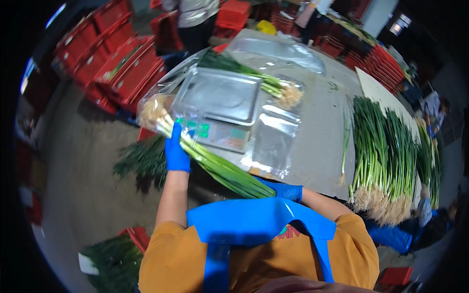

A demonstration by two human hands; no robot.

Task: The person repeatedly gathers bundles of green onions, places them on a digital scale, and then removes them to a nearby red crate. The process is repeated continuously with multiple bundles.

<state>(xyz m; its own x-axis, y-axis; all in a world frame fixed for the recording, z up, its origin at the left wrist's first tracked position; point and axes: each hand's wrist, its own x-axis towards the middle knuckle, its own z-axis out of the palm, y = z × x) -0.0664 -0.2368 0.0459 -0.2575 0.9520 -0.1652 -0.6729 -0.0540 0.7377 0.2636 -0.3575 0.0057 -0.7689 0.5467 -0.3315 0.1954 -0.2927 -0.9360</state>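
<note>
A bunch of spring onions [220, 166] slants across in front of me, its bushy roots [155, 110] up at the left. My left hand [177, 152], in a blue glove, is closed round the pale stalks. Around the root end spreads a clear plastic bag [168, 88], which partly overlaps the scale. At the leaf end is my gloved right hand [289, 191], its fingers mostly hidden behind the leaves and apron. Just beyond the bunch stands a scale with a metal tray [220, 95] and a lit green display [198, 128]. Clear flat bags [273, 136] lie to its right.
Behind the scale lies another spring onion bunch [278, 89], with a plastic sheet [278, 51] farther back. Several bunches [381, 156] line the table's right side. Red crates [117, 63] are stacked at the left. Other people stand at the far side and right.
</note>
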